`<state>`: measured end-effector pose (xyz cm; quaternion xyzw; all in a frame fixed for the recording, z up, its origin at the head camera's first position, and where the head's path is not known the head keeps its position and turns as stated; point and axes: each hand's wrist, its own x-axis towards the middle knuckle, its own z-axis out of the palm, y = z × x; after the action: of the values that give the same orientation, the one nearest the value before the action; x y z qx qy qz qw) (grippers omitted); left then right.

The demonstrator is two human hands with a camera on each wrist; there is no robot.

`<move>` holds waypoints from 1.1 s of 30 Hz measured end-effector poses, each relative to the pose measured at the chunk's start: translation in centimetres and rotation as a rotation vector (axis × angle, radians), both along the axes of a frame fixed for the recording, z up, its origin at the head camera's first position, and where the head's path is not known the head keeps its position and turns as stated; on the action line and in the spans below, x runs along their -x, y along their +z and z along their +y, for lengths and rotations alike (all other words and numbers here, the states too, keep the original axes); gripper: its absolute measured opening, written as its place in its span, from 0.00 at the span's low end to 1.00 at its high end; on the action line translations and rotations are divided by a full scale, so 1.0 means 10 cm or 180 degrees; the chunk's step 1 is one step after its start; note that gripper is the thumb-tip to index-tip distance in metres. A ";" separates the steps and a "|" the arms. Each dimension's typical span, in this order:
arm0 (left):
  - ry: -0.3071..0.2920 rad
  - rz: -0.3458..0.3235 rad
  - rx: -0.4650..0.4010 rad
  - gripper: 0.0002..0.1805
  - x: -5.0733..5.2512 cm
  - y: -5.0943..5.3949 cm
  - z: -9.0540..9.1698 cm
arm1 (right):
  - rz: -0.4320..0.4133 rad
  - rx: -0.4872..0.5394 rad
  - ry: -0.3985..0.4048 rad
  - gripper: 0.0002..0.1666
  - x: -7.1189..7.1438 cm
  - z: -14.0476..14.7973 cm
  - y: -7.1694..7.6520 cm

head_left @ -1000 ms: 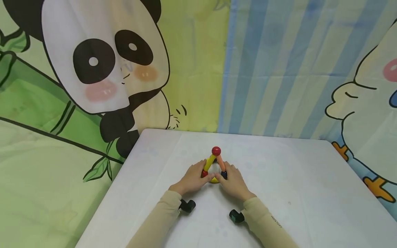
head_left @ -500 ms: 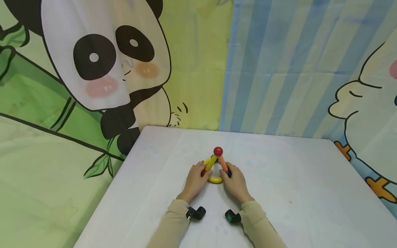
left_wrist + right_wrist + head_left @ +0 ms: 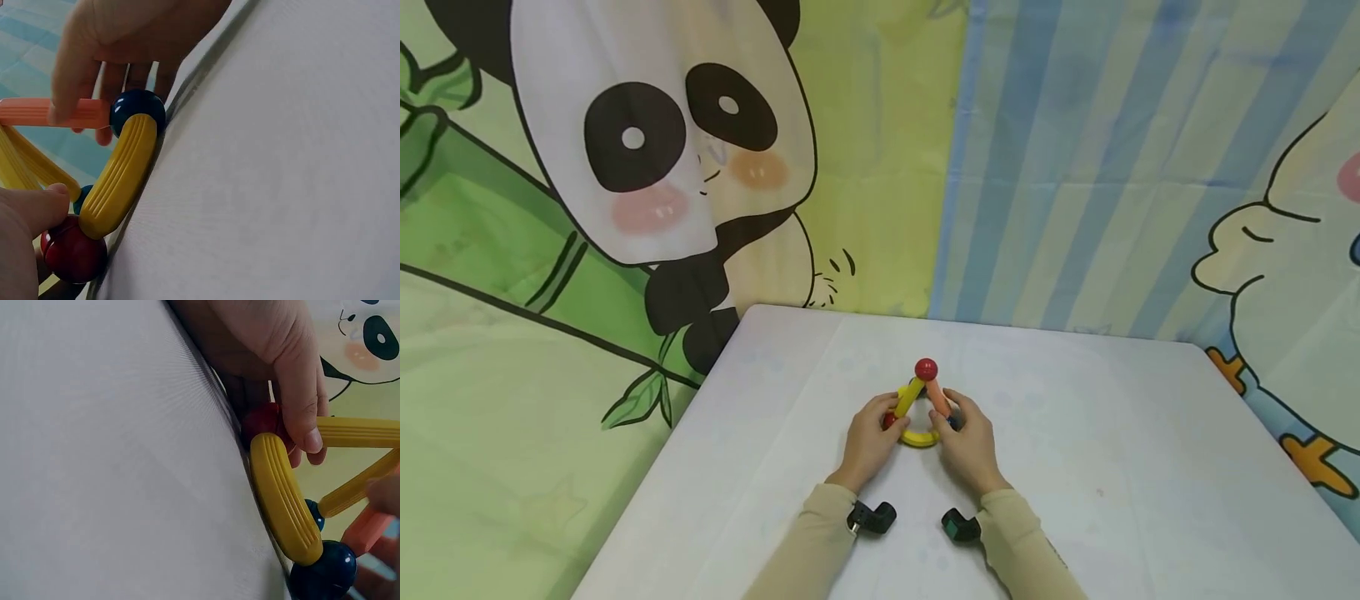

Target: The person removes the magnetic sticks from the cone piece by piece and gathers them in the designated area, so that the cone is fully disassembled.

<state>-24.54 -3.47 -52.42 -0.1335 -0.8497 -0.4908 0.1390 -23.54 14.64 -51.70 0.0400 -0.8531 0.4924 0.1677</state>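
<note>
Left hand (image 3: 868, 440) pinches a low red ball (image 3: 76, 251), right hand (image 3: 970, 442) an orange stick (image 3: 936, 395) — parts of one toy (image 3: 919, 438).

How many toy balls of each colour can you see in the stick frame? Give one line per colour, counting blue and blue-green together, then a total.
Red: 2 (top red ball, lower red ball)
Blue or blue-green: 2 (front dark blue ball, rear blue-green ball)
Total: 4

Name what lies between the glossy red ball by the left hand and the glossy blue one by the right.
A curved, plastic-looking yellow bar joins the red ball to the blue ball: left wrist view.
</note>
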 end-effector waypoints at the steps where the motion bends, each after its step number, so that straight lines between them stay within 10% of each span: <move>1: -0.0010 -0.0004 -0.0028 0.19 0.01 0.00 0.00 | 0.0070 0.0051 0.0013 0.28 0.01 -0.01 0.03; 11: -0.0289 0.0047 -0.0435 0.18 0.02 -0.02 0.00 | 0.0813 0.0103 0.0286 0.33 0.05 -0.17 0.62; 18: -0.0362 -0.0039 -0.0208 0.17 0.00 0.02 -0.01 | 0.0474 -0.0331 0.0491 0.28 0.14 -0.19 0.83; 33: -0.0079 -0.0088 0.0318 0.16 -0.01 0.02 0.00 | -0.0182 -0.0184 0.0592 0.25 0.18 -0.17 0.93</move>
<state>-24.46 -3.52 -52.21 -0.1441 -0.8732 -0.4513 0.1143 -25.30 12.96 -42.42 0.1097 -0.8641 0.4819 0.0957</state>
